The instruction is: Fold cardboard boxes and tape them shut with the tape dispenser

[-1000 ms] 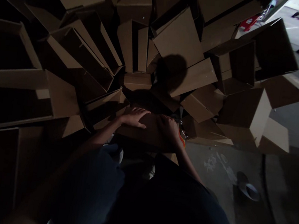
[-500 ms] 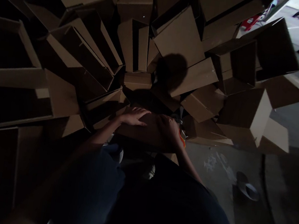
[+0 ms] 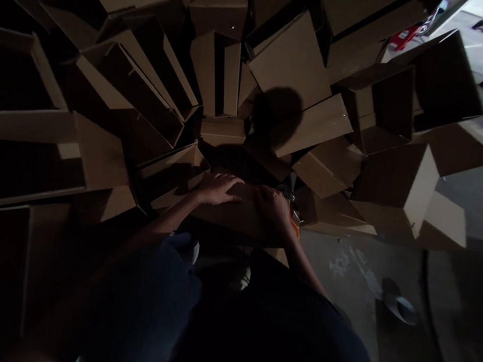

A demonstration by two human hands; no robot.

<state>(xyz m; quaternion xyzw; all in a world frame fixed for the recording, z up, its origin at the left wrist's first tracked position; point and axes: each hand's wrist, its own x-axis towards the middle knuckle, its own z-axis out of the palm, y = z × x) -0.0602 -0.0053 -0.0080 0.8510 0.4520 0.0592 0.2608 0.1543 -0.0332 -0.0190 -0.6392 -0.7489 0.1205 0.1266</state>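
Observation:
A closed cardboard box lies in front of my legs, in deep shade. My left hand is palm down on its left part, fingers stretched out and thumb apart. On the right part of the same box rests my right hand, its fingers bent a little over the top and apparently holding nothing. Just beyond the right fingers is a small dark metal piece. A bright orange curved edge shows beside the right wrist; the rest of that thing is hidden by the hand.
Open cardboard boxes crowd the far side, including a tilted one and a large one at left. Several more stand at right, one with a raised flap. A pale ring-shaped roll lies on the concrete floor.
My left hand has shifted very slightly to the right on the box. The right hand and the surrounding boxes look the same.

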